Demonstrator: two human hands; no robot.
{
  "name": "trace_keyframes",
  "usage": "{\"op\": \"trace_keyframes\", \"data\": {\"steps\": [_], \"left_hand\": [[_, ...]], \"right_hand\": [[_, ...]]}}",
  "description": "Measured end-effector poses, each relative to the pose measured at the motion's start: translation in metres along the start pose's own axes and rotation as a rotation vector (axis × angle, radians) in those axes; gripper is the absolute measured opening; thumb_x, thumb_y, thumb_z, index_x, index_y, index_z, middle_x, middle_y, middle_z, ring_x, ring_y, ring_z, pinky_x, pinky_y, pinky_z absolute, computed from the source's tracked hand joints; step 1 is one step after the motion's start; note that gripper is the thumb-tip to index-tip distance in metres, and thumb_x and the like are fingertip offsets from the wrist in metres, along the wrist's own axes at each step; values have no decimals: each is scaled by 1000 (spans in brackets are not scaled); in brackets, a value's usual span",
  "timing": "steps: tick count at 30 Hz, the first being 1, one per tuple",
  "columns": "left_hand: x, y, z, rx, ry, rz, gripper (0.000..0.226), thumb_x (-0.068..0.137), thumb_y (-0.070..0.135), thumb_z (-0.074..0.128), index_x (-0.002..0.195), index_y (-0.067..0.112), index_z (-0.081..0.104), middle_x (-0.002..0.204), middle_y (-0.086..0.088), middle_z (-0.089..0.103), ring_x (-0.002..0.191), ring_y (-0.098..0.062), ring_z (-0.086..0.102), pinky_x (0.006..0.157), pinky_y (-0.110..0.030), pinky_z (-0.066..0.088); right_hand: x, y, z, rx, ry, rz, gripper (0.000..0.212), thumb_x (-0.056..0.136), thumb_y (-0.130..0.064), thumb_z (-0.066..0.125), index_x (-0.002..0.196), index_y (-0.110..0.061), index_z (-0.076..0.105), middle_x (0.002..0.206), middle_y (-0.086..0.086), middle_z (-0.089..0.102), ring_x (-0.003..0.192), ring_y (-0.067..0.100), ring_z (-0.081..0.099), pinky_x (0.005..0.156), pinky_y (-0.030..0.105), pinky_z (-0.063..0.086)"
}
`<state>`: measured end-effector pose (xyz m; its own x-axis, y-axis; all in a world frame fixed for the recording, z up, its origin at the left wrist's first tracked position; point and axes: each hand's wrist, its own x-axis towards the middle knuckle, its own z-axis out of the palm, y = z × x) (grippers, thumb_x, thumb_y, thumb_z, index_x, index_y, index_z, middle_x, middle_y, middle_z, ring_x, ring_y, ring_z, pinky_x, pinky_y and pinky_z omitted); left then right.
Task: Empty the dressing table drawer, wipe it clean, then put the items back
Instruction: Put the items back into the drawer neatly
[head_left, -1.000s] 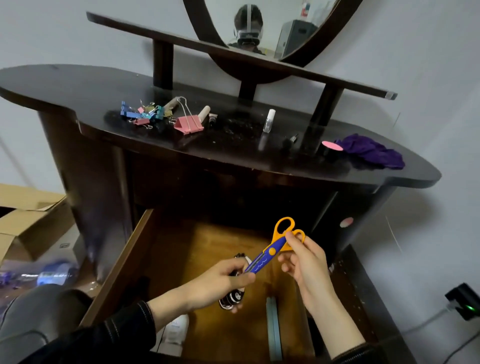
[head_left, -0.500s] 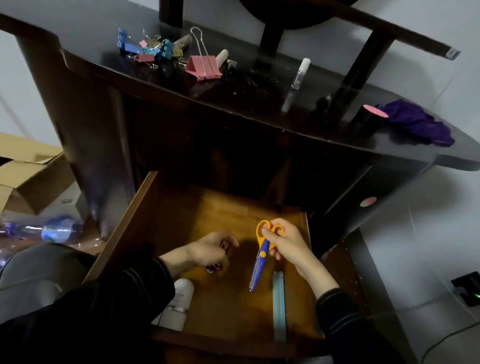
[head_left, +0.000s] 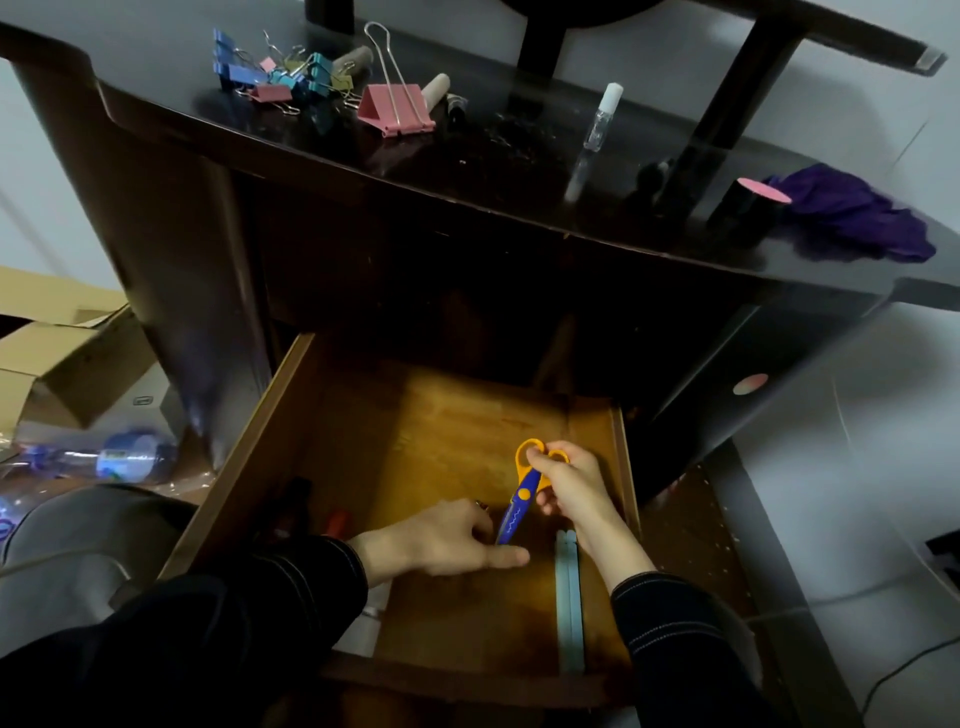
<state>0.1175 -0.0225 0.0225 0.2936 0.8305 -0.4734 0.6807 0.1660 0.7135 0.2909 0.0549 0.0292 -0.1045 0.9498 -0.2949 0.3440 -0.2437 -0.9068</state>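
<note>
The wooden drawer (head_left: 244, 447) of the dark dressing table (head_left: 467, 171) is pulled out below me. My right hand (head_left: 569, 486) grips the orange handles of blue-bladed scissors (head_left: 522, 493), whose blades point down and left into the drawer. My left hand (head_left: 441, 543) lies low on the drawer floor just left of the blade tips, fingers curled over a small dark object (head_left: 481, 503) that is almost wholly hidden. A purple cloth (head_left: 852, 218) lies on the tabletop at the right.
In the drawer lie a pale blue strip (head_left: 569, 603) along the right side and a red item (head_left: 337, 521) near my left sleeve. The tabletop carries binder clips (head_left: 280, 73), a large pink clip (head_left: 397, 111), a clear vial (head_left: 600, 117) and a pink-topped black cylinder (head_left: 748, 205). A cardboard box (head_left: 62, 364) stands at the left.
Both hands have dropped from above the drawer down into it. The scissors swung from blades pointing sideways to pointing downward. My left hand moved right, close to the blade tips.
</note>
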Motion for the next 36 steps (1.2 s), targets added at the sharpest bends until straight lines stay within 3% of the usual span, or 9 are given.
{"op": "trace_keyframes", "data": {"steps": [4, 10, 16, 20, 23, 27, 30, 36], "left_hand": [[1, 1, 9, -23, -11, -30, 40, 97, 56, 52, 76, 22, 53, 64, 4, 56, 49, -11, 54, 50, -22, 46], [-1, -2, 6, -258, -86, -57, 42, 98, 47, 56, 73, 15, 55, 64, -1, 58, 50, -14, 58, 50, -25, 52], [1, -3, 4, -49, -73, -41, 44, 85, 62, 67, 79, 19, 59, 67, 5, 56, 56, -9, 54, 55, -24, 46], [0, -9, -7, 339, 87, 44, 41, 84, 54, 71, 100, 16, 68, 92, 1, 65, 83, -15, 58, 63, -26, 43], [0, -12, -10, 401, 141, 83, 26, 89, 38, 68, 102, 16, 67, 108, -4, 65, 97, -19, 58, 77, -32, 49], [0, -12, -11, 375, 133, 79, 16, 90, 27, 64, 100, 16, 68, 107, -5, 65, 99, -22, 59, 82, -36, 53], [0, -13, -13, 369, 140, 83, 10, 90, 24, 61, 95, 17, 66, 105, -5, 65, 94, -21, 57, 82, -37, 53], [0, -12, -12, 362, 140, 85, 8, 91, 24, 60, 94, 19, 66, 107, -7, 62, 95, -24, 60, 82, -38, 55]], "right_hand": [[1, -2, 4, -5, 58, -37, 15, 99, -27, 64, 98, -12, 64, 62, 0, 62, 46, 8, 55, 43, 20, 43], [2, -2, 5, -5, 50, -49, 17, 99, -29, 64, 102, -13, 63, 72, 4, 65, 52, 10, 58, 47, 22, 46], [2, -3, -2, -64, 22, -73, 13, 98, -25, 66, 108, -17, 65, 88, 7, 69, 66, 11, 67, 52, 21, 52], [13, -18, -11, -274, -25, -87, 9, 98, -18, 64, 105, -22, 64, 93, 5, 66, 75, 16, 67, 51, 20, 51], [23, -24, -6, -470, -131, 4, 6, 99, -19, 61, 104, -22, 62, 98, 6, 65, 85, 21, 67, 51, 22, 52], [37, -22, 2, -648, -196, 77, 6, 102, -20, 55, 107, -18, 59, 96, 5, 59, 85, 20, 63, 57, 26, 57], [43, -17, 5, -810, -202, 33, 10, 103, -23, 53, 107, -17, 59, 87, 2, 59, 79, 18, 60, 57, 25, 53], [44, -12, 5, -1119, -115, -110, 21, 99, -28, 57, 79, -20, 60, 70, 0, 59, 65, 20, 58, 62, 32, 50]]}}
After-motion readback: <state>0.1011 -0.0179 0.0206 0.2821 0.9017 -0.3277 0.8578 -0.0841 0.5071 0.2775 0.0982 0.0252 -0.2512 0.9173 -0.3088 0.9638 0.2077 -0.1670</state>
